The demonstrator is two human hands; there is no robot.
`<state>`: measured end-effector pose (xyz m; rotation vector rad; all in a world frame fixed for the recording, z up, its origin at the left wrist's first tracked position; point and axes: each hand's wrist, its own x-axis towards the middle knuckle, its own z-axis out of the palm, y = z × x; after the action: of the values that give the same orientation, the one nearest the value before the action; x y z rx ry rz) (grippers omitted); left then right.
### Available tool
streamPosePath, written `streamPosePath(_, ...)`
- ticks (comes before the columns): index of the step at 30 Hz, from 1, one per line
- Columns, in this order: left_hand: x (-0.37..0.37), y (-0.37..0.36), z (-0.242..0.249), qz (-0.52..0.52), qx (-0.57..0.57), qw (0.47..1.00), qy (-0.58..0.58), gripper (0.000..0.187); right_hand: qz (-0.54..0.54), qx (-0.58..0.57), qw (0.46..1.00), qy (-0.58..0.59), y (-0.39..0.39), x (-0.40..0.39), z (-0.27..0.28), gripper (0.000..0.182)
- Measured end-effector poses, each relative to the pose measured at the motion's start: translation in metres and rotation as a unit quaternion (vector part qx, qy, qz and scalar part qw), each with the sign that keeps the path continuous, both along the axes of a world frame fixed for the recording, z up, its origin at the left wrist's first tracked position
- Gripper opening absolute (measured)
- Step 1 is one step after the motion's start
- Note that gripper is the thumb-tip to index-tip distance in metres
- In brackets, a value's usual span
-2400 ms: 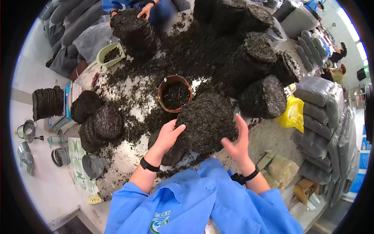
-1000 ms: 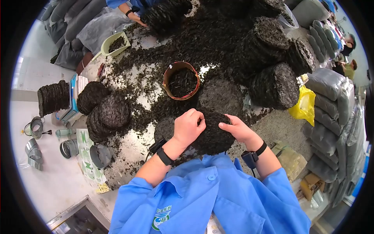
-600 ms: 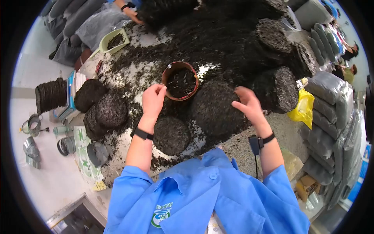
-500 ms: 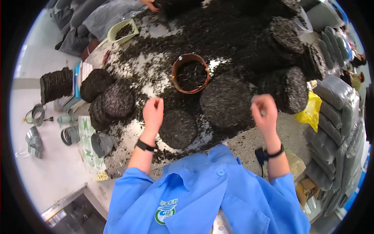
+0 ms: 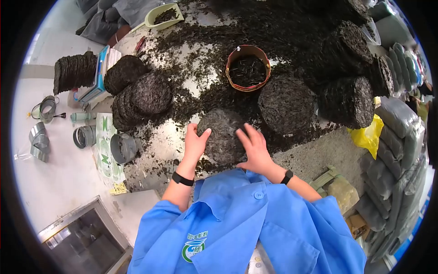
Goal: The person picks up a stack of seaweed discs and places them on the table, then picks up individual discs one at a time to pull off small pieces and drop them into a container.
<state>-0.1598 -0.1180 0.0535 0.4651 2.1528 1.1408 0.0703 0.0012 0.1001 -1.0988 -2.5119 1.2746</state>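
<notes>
A round cake of dark dried seaweed (image 5: 222,137) lies between my two hands, close to the front edge of the table. My left hand (image 5: 196,142) grips its left rim, thumb over the surface and fingers at the side. At the right rim, my right hand (image 5: 256,151) holds it with spread fingertips, the thumb pointing down toward my shirt. Another flat round seaweed cake (image 5: 286,104) rests just beyond my right hand. Behind them stands a round container (image 5: 232,84) with a reddish-brown rim and dark shreds inside.
Stacked seaweed cakes stand at left (image 5: 153,93) and right (image 5: 349,102). Loose dark shreds (image 5: 200,34) cover much of the table. A pale green scoop (image 5: 150,19) sits at the back. Grey rings (image 5: 123,148), a yellow bag (image 5: 367,134) and filled grey bags (image 5: 392,109) flank the work area.
Both hands have come down and inward onto the near seaweed cake, which now looks larger and paler. The camera view has shifted, and the other person's hand at the top is out of sight.
</notes>
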Motion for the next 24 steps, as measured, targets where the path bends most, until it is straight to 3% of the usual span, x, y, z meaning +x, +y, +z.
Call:
streamPosePath(2, 0.005, 0.013, 0.045, -0.008, 0.057, 0.998, -0.036, 0.041, 0.210, 0.177, 0.960, 0.063, 0.011, 0.003, 0.009, 0.084)
streamPosePath(3, 0.001, 0.020, 0.068, 0.033, 0.090, 0.968, -0.231, 0.039, 0.157, 0.189, 0.957, 0.152, 0.020, 0.002, 0.011, 0.075)
streamPosePath(4, -0.003, 0.026, 0.079, 0.070, 0.119, 0.898, -0.417, 0.039, 0.064, 0.173, 0.953, 0.240, 0.026, 0.008, 0.017, 0.055)
streamPosePath(5, -0.005, 0.018, 0.054, 0.041, 0.150, 0.918, -0.364, 0.045, -0.065, 0.072, 0.973, 0.208, 0.030, 0.019, 0.029, 0.045)
streamPosePath(6, -0.004, 0.013, 0.027, 0.012, 0.099, 0.972, -0.214, 0.057, -0.196, -0.030, 0.965, 0.171, 0.033, 0.029, 0.045, 0.036)
streamPosePath(7, 0.000, 0.007, 0.000, -0.060, -0.013, 0.996, 0.062, 0.065, -0.271, -0.102, 0.927, 0.237, 0.044, 0.038, 0.046, 0.031)
streamPosePath(8, 0.007, 0.003, -0.018, -0.123, -0.118, 0.927, 0.334, 0.075, -0.341, -0.170, 0.874, 0.301, 0.061, 0.049, 0.045, 0.027)
streamPosePath(9, 0.014, 0.006, -0.019, -0.126, -0.183, 0.935, 0.275, 0.091, -0.369, -0.224, 0.836, 0.340, 0.075, 0.062, 0.036, 0.029)
streamPosePath(10, 0.017, 0.007, -0.023, -0.159, -0.222, 0.925, 0.265, 0.093, -0.385, -0.296, 0.794, 0.366, 0.090, 0.073, 0.032, 0.037)
streamPosePath(13, 0.025, 0.010, -0.030, -0.158, -0.205, 0.915, 0.309, 0.092, -0.388, -0.261, 0.826, 0.314, 0.117, 0.103, 0.023, 0.048)
streamPosePath(14, 0.025, 0.011, -0.031, -0.163, -0.203, 0.915, 0.308, 0.092, -0.391, -0.021, 0.893, 0.224, 0.114, 0.113, 0.022, 0.053)
streamPosePath(15, 0.024, 0.014, -0.027, -0.166, -0.230, 0.911, 0.300, 0.091, -0.361, 0.220, 0.898, 0.119, 0.112, 0.119, 0.020, 0.058)
streamPosePath(16, 0.025, 0.016, -0.022, -0.166, -0.258, 0.906, 0.291, 0.089, -0.338, 0.198, 0.908, 0.150, 0.102, 0.123, 0.017, 0.061)
streamPosePath(18, 0.030, 0.022, -0.010, -0.180, -0.264, 0.892, 0.319, 0.079, -0.263, 0.187, 0.941, 0.102, 0.082, 0.121, 0.014, 0.060)
streamPosePath(20, 0.042, 0.042, 0.003, -0.188, -0.055, 0.900, 0.389, 0.066, -0.287, 0.202, 0.933, 0.084, 0.090, 0.118, -0.007, 0.064)
streamPosePath(21, 0.055, 0.060, 0.016, -0.192, 0.039, 0.943, 0.267, 0.049, -0.350, 0.164, 0.920, 0.055, 0.104, 0.115, -0.016, 0.067)
streamPosePath(23, 0.079, 0.101, 0.034, -0.267, 0.151, 0.895, 0.325, 0.037, -0.407, 0.090, 0.909, 0.012, 0.134, 0.113, -0.040, 0.076)
streamPosePath(24, 0.092, 0.122, 0.043, -0.271, 0.170, 0.893, 0.316, 0.042, -0.409, 0.085, 0.909, 0.014, 0.138, 0.112, -0.042, 0.076)
